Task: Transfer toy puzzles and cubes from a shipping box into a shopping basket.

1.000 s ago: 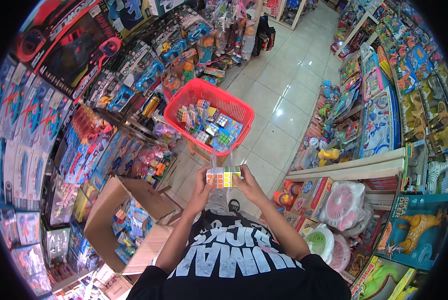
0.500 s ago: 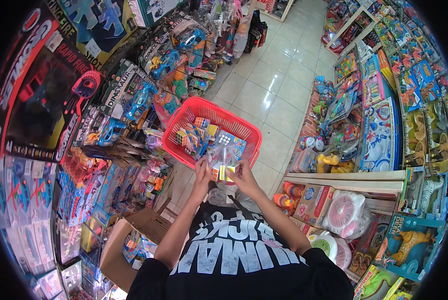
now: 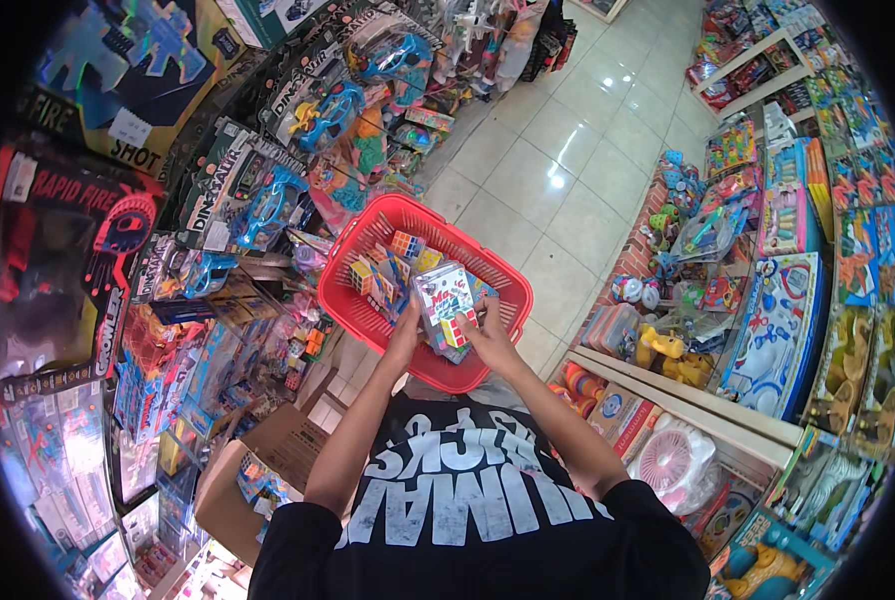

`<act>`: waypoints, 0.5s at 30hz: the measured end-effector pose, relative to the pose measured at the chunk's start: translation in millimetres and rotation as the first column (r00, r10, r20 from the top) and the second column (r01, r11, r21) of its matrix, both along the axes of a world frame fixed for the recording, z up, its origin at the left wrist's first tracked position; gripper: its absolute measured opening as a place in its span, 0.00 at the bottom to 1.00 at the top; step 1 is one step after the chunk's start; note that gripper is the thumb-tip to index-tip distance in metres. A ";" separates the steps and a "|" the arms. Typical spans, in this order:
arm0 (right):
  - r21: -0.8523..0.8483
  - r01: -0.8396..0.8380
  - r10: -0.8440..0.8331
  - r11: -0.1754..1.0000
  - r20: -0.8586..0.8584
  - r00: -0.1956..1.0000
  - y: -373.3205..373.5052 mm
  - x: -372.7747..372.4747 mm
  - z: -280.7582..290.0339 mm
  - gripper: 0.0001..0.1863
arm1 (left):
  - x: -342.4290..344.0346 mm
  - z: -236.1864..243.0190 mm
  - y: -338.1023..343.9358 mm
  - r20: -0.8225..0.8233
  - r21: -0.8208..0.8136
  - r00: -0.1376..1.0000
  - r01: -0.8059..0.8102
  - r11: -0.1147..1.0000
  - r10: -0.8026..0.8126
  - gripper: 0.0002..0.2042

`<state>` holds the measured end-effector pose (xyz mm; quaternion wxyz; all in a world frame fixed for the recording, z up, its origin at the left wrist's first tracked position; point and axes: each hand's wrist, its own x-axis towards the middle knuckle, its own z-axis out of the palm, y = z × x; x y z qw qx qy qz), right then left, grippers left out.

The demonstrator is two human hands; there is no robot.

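My left hand and my right hand grip a clear-packaged puzzle cube with a white printed card, one at either side, over the near part of a red plastic basket. The fingers of both are wrapped round the package's edges and partly hidden. Inside the basket, several colourful cubes and blue-backed packs lie in a loose pile, left of and behind the held package.
An open cardboard box holding small packs stands at lower left. Toy shelves line both sides, with boxed toy guns at left and plush-coloured yellow animal toys at right. A tiled aisle runs away beyond the basket.
The held package has moved forward from near my body into the basket's area and turned, showing its printed card. The view has shifted, so the surroundings sit differently in the frame.
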<state>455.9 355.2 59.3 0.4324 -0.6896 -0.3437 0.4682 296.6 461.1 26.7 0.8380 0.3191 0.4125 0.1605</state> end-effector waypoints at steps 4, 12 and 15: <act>-0.084 0.130 -0.100 0.988 0.295 0.950 10.5 8.0 -21.9 0.43 | 13.9 -27.3 -3.9 0.105 -0.103 0.994 -0.020 0.994 0.031 0.37; -0.353 0.128 -0.087 0.927 0.128 0.988 28.4 37.6 -47.0 0.57 | 55.7 -52.2 -5.2 -0.001 -0.202 1.000 0.012 0.979 -0.012 0.30; -0.471 0.060 0.023 0.880 0.168 0.985 36.9 45.7 -39.1 0.57 | 62.7 -55.2 -15.2 0.008 -0.275 1.000 0.018 0.961 -0.016 0.36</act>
